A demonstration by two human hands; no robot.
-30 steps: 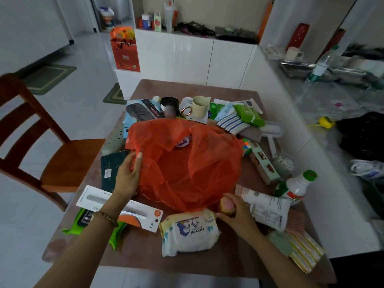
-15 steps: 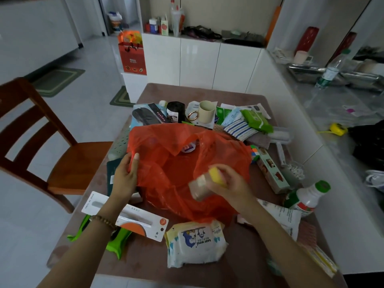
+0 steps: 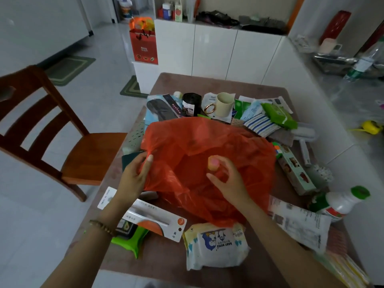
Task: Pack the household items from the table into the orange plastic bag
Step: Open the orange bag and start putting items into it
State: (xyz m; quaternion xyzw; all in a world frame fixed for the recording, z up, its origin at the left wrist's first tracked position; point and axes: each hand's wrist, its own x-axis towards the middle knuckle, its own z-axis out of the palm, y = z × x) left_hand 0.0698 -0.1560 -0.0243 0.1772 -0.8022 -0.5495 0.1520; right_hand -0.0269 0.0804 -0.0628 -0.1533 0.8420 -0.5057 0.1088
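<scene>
Readable print — one clear label on the table

The wipes pack (image 3: 216, 246) at the near edge reads "BABY WIPES" under a blue cartoon figure, the words upside down from this view. Print on the white paper packet (image 3: 299, 225) and the carded tool pack (image 3: 145, 217) is there — too blurred to make out.

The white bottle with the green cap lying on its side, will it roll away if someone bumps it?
Probably a little. The white bottle looks round and lies on its side near the table edge, so a bump could roll it. The printed packet touching it might stop it. It looks like hard plastic, so likely stiff.
</scene>
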